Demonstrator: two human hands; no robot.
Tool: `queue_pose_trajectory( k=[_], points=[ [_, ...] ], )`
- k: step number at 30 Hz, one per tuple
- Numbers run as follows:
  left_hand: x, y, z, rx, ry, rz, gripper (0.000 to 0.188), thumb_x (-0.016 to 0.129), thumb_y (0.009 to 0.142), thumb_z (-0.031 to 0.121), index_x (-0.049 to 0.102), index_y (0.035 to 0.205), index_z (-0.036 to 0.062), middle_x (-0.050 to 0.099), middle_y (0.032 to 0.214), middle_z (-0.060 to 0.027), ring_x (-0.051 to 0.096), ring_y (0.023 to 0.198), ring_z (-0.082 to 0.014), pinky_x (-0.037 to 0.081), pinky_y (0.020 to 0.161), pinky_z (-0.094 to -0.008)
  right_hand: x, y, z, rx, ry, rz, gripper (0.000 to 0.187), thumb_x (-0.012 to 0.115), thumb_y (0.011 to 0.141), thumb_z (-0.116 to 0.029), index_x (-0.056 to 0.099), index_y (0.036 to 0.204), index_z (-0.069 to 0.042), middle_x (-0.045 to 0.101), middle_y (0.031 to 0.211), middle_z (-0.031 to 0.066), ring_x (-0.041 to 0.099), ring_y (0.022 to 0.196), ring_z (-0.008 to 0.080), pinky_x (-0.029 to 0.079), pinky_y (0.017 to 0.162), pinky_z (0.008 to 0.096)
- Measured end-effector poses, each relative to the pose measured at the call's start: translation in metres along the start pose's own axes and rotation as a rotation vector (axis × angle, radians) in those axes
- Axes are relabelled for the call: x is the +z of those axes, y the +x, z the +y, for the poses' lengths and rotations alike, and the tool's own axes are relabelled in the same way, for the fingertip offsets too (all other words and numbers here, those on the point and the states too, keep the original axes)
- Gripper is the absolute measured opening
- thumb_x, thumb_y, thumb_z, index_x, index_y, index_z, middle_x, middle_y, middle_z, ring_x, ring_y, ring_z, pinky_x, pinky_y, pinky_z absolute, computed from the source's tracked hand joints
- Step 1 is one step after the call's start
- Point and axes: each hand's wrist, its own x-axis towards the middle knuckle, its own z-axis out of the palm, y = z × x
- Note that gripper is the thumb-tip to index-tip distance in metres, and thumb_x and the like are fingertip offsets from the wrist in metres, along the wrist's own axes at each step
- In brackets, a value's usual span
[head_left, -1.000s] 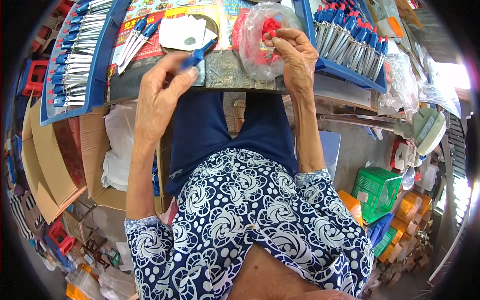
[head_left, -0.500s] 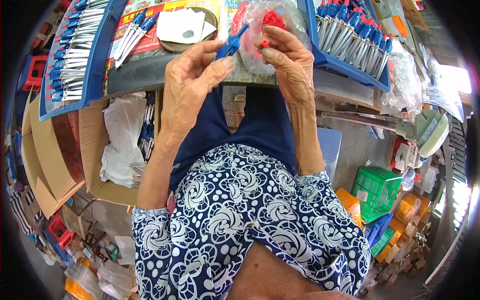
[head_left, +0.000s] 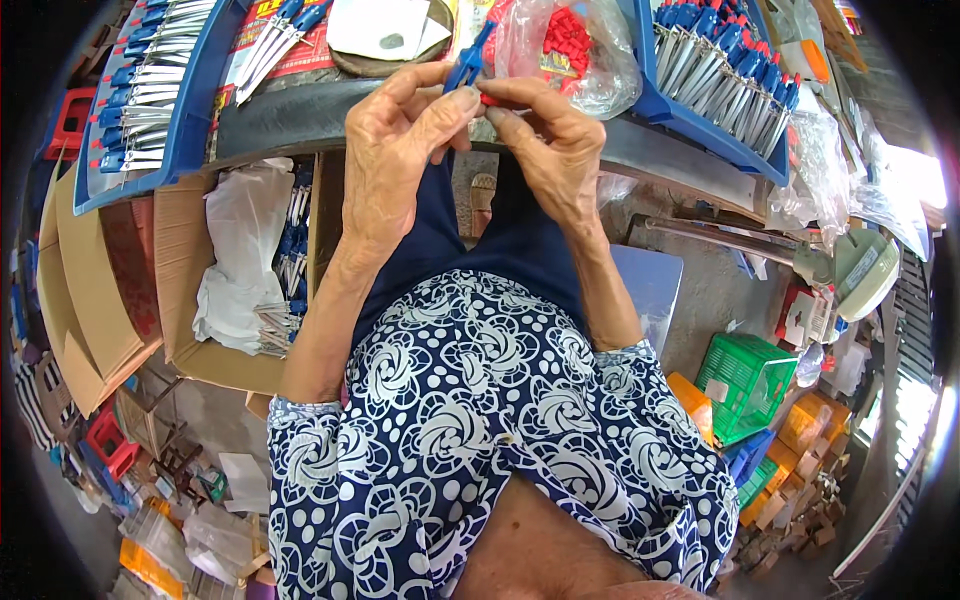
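My left hand (head_left: 390, 155) is closed, pinching a blue plastic clip piece (head_left: 468, 65) above the table edge. The piece's narrow end points up and away from me. My right hand (head_left: 555, 140) pinches a small red cap (head_left: 487, 99) and brings it against the left fingertips, beside the blue piece. Whether cap and piece touch is hidden by the fingers. Just beyond my right hand lies a clear plastic bag (head_left: 620, 85) of small red caps (head_left: 568, 40). Several blue-and-silver pen-like pieces (head_left: 275, 45) lie on the table to the left.
Blue trays full of pen-like pieces with red tips stand left (head_left: 190, 140) and right (head_left: 715, 140). White paper (head_left: 375, 25) rests on a round plate at the back. A cardboard box (head_left: 185, 290) stands below left; a green crate (head_left: 745, 385) sits on the floor, right.
My right hand has moved left and nearer to me with the red cap, away from the bag, meeting my left hand. The blue piece now stands more upright.
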Motion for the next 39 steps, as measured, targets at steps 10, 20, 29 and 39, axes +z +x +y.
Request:
queue_pose_trajectory(
  k=[10, 20, 29, 39],
  points=[
    [-0.004, -0.013, 0.005, 0.025, 0.125, 0.030, 0.026, 0.063, 0.077, 0.012, 0.056, 0.097, -0.0024, 0.059, 0.078, -0.0030, 0.054, 0.071, -0.0057, 0.044, 0.064, -0.0188, 0.009, -0.004, -0.005, -0.158, -0.397, -0.055, 0.018, 0.056, 0.077, 0.000, 0.059, 0.094, 0.001, 0.062, 0.080, 0.0039, 0.059, 0.069, 0.0084, 0.047, 0.062, 0.0210],
    [-0.023, -0.035, -0.005, 0.063, 0.436, 0.072, 0.026, 0.064, 0.072, 0.009, 0.057, 0.093, -0.0039, 0.060, 0.077, -0.0074, 0.054, 0.067, -0.0087, 0.044, 0.062, -0.0219, -0.006, -0.001, 0.000, 0.353, 0.496, -0.028, 0.015, 0.059, 0.079, -0.003, 0.055, 0.092, 0.001, 0.061, 0.083, 0.0108, 0.058, 0.071, 0.0142, 0.046, 0.062, 0.0214],
    [-0.025, -0.041, -0.007, 0.082, 0.621, 0.040, 0.026, 0.065, 0.075, 0.011, 0.059, 0.096, -0.0018, 0.058, 0.079, -0.0014, 0.051, 0.070, -0.0054, 0.042, 0.065, -0.0183, -0.005, -0.007, 0.009, 0.332, 0.688, -0.036, 0.016, 0.060, 0.076, -0.001, 0.056, 0.092, 0.002, 0.060, 0.081, 0.0090, 0.055, 0.068, 0.0135, 0.042, 0.058, 0.0222],
    [-0.027, -0.041, -0.008, 0.090, 0.622, 0.024, 0.027, 0.065, 0.074, 0.012, 0.059, 0.095, -0.0029, 0.060, 0.080, -0.0043, 0.053, 0.071, -0.0072, 0.044, 0.065, -0.0199, -0.003, -0.008, 0.006, 0.323, 0.579, -0.029, 0.016, 0.060, 0.075, 0.002, 0.057, 0.091, 0.005, 0.060, 0.080, 0.0108, 0.055, 0.066, 0.0143, 0.044, 0.059, 0.0221]
  ],
)
